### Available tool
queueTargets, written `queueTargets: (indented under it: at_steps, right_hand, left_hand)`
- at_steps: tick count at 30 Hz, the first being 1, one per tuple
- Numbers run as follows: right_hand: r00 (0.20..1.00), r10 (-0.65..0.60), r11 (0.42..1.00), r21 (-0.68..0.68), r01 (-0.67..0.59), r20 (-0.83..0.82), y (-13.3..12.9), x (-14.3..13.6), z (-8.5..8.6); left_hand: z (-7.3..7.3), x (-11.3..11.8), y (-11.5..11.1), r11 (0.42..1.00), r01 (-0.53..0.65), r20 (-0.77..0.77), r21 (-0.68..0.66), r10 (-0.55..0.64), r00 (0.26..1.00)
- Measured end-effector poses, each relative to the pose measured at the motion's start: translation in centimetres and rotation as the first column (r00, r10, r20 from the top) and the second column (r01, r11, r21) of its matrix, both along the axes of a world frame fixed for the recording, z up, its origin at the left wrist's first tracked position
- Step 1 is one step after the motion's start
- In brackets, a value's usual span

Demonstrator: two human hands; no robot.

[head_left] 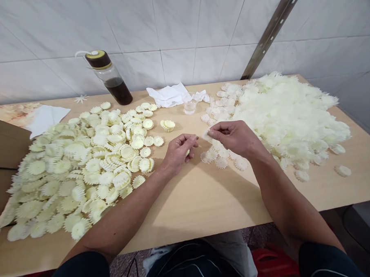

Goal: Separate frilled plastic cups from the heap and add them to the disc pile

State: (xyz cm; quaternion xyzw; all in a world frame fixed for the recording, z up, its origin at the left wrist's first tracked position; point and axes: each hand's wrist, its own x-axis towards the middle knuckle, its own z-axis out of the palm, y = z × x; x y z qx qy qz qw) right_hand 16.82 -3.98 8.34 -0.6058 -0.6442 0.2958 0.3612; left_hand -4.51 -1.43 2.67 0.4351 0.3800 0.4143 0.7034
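Beyond left fingers (187, 142) curled around a yellowish piece (188, 152) and right fingers (218, 135) tight on a pale disc (206, 136) — bottle (113, 82), tissue (167, 95), cup (189, 108).

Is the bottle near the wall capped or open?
Capped: the dark cap sits on top of the bottle, covering its mouth; dark liquid shows below.

Disc heap (91, 167): to your left, covering the left part of the worktop (188, 220) from near the back edge to near the front edge.
Petal heap (288, 113): to your right, toward the back right corner.
Bottle (111, 80): behind the disc heap, at the back edge.
Tissue (167, 95): near the back edge, between your two heaps, behind the cup (190, 108).
Box (7, 148): at the left end.
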Motion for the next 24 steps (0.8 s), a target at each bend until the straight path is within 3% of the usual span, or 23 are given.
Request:
queueTargets:
  at_steps: [3,8,12,15,19,24]
  right_hand:
    - [0.973,-0.126,0.976,0.202,0.086,0.191,0.2,1.4,-0.6]
    - [0.881,-0.129,0.955,0.296,-0.012,0.454,0.2,3.0,-0.8]
    - [0.91,-0.133,0.94,0.341,-0.01,0.392,-0.4,0.8,-0.5]
    - [0.945,0.039,0.924,0.348,-0.157,0.324,-1.0,-2.1,-1.3]
    - [0.919,0.213,0.9,0.3,-0.317,0.332,-1.3,-4.5,-3.2]
    - [0.938,0.192,0.894,0.343,-0.288,0.288,-0.7,-4.2,-4.1]
  left_hand:
    - [0.2,-0.1,0.5,0.991,-0.038,0.084,-0.126,0.048,0.995]
    - [0.8,-0.1,1.3,0.96,-0.01,0.274,-0.28,0.09,0.957]
    - [1.0,0.1,1.3,0.955,-0.011,0.344,-0.296,0.117,0.932]
    - [1.0,-0.1,1.0,0.952,0.011,0.363,-0.306,0.106,0.926]
    - [1.1,-0.4,0.8,0.952,0.087,0.377,-0.295,0.033,0.925]
    - [1.2,-0.2,0.8,0.96,0.171,0.405,-0.223,-0.068,0.912]
